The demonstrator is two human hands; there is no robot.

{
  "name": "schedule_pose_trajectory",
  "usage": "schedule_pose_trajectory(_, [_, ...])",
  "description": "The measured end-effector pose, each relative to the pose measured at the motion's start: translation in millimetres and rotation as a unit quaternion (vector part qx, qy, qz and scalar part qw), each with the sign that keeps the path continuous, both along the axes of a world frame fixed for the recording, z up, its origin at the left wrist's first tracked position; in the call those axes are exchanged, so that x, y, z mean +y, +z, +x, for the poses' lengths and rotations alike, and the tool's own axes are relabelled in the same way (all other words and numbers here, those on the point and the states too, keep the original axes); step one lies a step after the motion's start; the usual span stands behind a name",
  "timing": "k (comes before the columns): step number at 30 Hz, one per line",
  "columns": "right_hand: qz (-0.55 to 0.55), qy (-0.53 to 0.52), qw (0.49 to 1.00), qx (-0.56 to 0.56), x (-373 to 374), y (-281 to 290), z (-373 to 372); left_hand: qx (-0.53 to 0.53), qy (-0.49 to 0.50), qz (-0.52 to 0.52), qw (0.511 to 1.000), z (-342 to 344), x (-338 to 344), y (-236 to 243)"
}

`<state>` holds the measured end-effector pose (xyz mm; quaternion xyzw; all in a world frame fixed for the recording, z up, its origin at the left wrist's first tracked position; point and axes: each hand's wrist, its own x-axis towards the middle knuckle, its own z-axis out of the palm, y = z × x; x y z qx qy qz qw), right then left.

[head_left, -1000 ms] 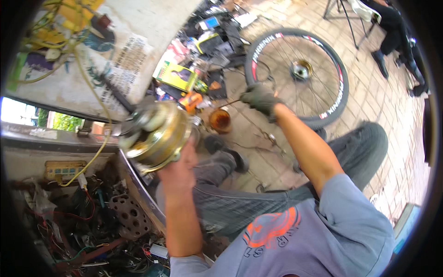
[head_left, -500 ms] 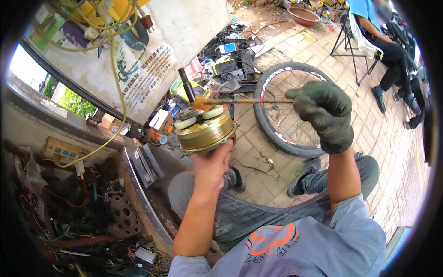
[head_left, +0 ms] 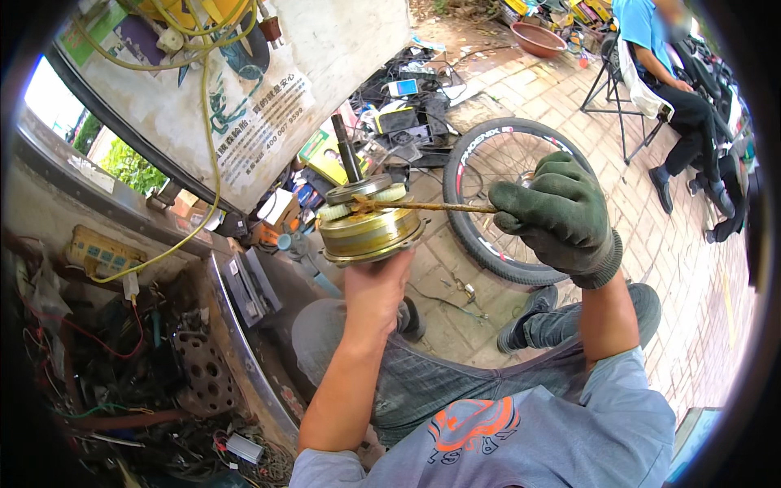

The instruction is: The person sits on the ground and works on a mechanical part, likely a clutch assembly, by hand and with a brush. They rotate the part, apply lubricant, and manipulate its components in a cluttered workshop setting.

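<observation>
My bare left hand [head_left: 379, 286] holds up a geared hub motor core [head_left: 368, 236] from below, its fingers partly hidden beneath it. The core has a brass-coloured ring, white plastic gears [head_left: 390, 193] around a metal disc, and a dark axle [head_left: 346, 150] rising at a slight tilt. My right hand [head_left: 561, 220], in a dark green work glove, is closed around a thin brown stick [head_left: 451, 207]. The stick points left, and its tip, clumped with orange-brown grease [head_left: 362, 205], touches the gear area beside the front of the disc.
A bicycle wheel [head_left: 468, 224] lies on the brick paving beyond my knees. Cluttered parts and boxes [head_left: 407, 122] sit farther off. At left are a metal-edged bin [head_left: 220, 301] of wires and scrap, a power strip [head_left: 106, 250] and a hanging yellow cable [head_left: 213, 163]. A person [head_left: 651, 57] sits at the far right.
The stick's tip has moved from beside the axle base down to the front gears. My right hand has shifted slightly left and down; the motor core has moved slightly right.
</observation>
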<state>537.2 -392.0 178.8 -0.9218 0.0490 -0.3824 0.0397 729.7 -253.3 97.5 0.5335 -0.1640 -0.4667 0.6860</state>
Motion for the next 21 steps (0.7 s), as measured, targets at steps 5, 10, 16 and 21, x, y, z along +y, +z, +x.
schedule_pose_trajectory(5, [-0.104,-0.002,0.991,0.089,1,24,0,0.008,0.014,-0.010,1.000,0,1,2])
schedule_pose_trajectory(10, [-0.213,-0.011,0.974,0.073,9,37,6,-0.037,0.004,-0.018,0.999,7,2,-10])
schedule_pose_trajectory(16, [0.034,0.000,0.989,0.145,30,87,19,-0.166,0.061,-0.099,0.979,6,4,-29])
schedule_pose_trajectory(21, [0.498,-0.208,0.824,0.173,29,97,32,-0.250,0.101,-0.100,0.958,13,3,-34])
